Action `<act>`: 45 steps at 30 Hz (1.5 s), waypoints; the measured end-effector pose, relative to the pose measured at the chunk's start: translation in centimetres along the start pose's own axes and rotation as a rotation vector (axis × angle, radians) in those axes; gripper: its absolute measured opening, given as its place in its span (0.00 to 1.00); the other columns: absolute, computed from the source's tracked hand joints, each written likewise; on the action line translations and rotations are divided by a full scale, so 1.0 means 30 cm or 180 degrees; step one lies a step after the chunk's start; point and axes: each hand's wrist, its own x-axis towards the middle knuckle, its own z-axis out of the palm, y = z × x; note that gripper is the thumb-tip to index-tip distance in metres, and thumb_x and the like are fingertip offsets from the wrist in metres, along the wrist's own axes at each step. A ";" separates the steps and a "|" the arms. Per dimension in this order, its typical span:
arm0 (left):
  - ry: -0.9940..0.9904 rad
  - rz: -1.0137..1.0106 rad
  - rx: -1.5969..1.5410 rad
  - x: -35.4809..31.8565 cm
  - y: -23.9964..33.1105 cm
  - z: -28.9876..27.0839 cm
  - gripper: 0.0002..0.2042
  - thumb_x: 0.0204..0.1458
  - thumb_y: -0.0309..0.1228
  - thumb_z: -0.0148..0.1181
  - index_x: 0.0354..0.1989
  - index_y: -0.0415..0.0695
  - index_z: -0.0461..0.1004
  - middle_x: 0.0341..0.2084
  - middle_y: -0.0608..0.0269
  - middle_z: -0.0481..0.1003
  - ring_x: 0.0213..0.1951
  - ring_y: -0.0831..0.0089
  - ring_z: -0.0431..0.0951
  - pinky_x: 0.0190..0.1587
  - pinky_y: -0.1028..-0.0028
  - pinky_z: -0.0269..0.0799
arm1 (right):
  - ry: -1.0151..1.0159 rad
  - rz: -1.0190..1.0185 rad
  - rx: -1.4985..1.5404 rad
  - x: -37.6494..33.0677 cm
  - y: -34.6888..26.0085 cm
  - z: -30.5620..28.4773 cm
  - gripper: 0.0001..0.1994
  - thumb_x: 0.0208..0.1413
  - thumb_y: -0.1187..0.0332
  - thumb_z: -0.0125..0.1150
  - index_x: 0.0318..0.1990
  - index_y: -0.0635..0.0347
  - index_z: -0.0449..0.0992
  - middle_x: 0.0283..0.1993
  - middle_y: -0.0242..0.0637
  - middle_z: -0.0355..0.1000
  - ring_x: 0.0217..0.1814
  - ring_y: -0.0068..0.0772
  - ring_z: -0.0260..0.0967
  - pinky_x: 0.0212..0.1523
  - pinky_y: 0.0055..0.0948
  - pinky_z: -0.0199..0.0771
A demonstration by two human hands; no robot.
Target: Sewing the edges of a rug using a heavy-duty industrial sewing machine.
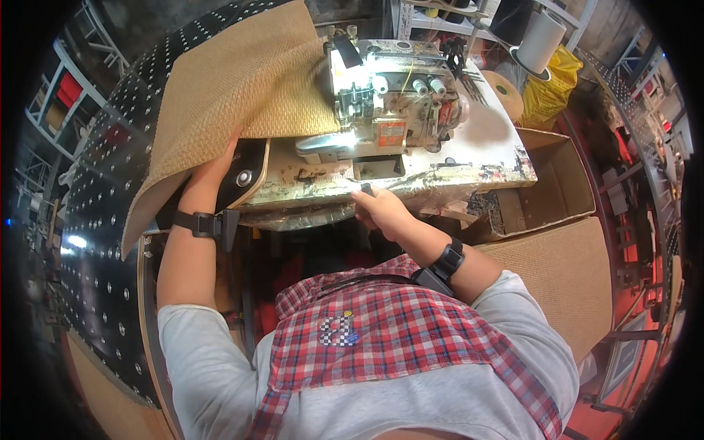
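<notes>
A tan woven mat (227, 70) lies to the left of a sewing machine (400, 95), its near part folded and hanging down. The mat's right end reaches the lit sewing area of the machine. My left hand (216, 165) touches the mat from below at its near edge; most of its fingers are hidden by the mat. In front of the machine's worn table (477, 158), at its near edge, is my right hand (385, 210). Its fingers are curled closed, and a small dark piece shows by the fingertips, too small to name.
A black table with metal studs (103, 220) runs along the left. On the right stand an open cardboard box (550, 191) and another tan woven piece (561, 275). Behind the machine are a white thread cone (541, 45) and a yellow bag (554, 84).
</notes>
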 end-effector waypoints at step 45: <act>0.0763 -0.3163 -0.4201 -0.505 -0.498 -0.343 0.19 0.51 0.34 0.47 0.48 0.34 0.63 0.45 0.53 0.67 0.47 0.63 0.68 0.48 0.65 0.63 | 0.0395 -0.0357 0.0557 0.091 -0.003 0.083 0.15 0.54 0.60 0.47 0.40 0.66 0.68 0.34 0.38 0.69 0.31 0.30 0.67 0.30 0.31 0.68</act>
